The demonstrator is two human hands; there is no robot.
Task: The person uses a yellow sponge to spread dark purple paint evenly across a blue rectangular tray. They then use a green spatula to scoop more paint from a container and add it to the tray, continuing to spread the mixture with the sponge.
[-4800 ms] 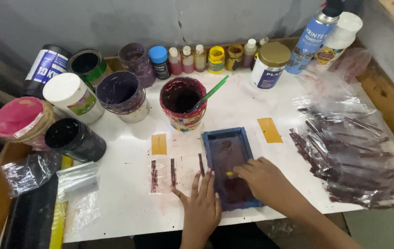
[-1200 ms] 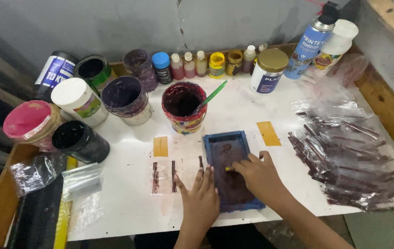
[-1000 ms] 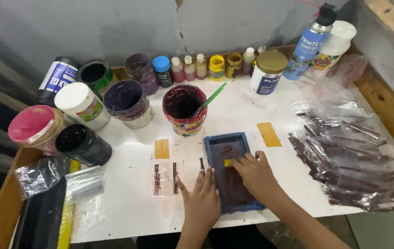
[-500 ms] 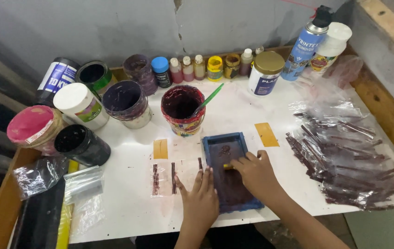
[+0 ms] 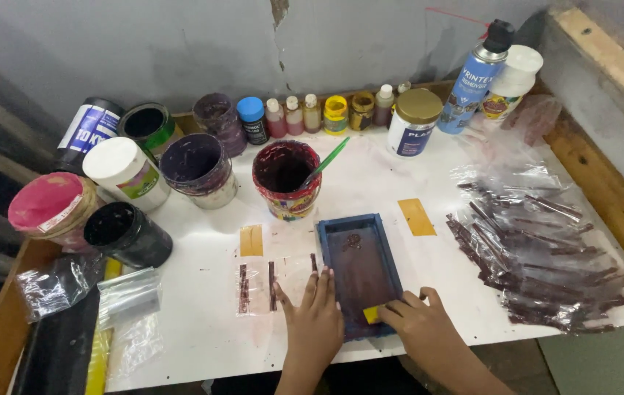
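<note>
- Head view: the left hand [image 5: 315,320] lies flat, fingers spread, on the blue frame's [image 5: 360,273] left edge.
- The right hand [image 5: 421,333] pinches a small yellow scraper [image 5: 372,314] at the frame's near end.
- The frame sits near the white table's [image 5: 202,322] front edge, its screen dark red.
- Bare table lies on its left.

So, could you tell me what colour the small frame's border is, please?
Blue, around a dark maroon-stained centre: frame, head view.

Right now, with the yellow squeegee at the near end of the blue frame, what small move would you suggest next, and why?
Probably lift the yellow squeegee off the mesh. The right hand has it at the near edge of the blue screen frame, so there is no room to pull further, while the left hand presses the frame's left side flat.
</note>
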